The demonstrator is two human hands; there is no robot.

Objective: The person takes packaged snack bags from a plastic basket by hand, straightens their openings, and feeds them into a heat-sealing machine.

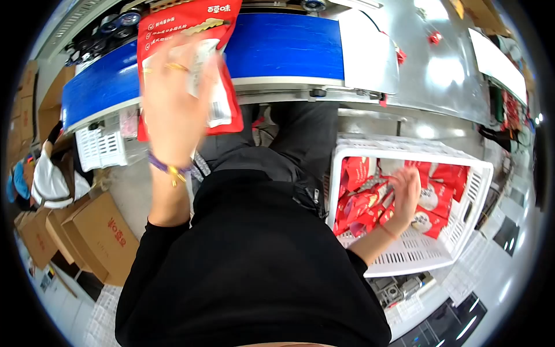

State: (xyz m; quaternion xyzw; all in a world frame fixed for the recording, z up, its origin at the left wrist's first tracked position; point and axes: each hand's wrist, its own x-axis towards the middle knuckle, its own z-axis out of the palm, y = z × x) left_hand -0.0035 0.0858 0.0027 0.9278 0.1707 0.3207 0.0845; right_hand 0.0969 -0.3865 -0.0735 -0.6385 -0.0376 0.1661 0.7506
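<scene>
My left hand (173, 110), smeared by motion, is over the front of a red snack bag (225, 110) with white panels and printed text. Whether its fingers grip the bag cannot be made out. The bag reaches past the near edge of the blue conveyor belt (283, 46). At the right, my right hand (406, 194) is held above a white plastic crate (404, 266), its fingers apart and nothing in them. Several red bags (433, 196) lie in the crate below that hand.
Cardboard boxes (107, 234) stand on the floor at the left, near a white basket (101, 149). A metal surface (428, 63) continues right of the belt. Dark rollers or wheels (118, 22) sit behind the belt at the upper left.
</scene>
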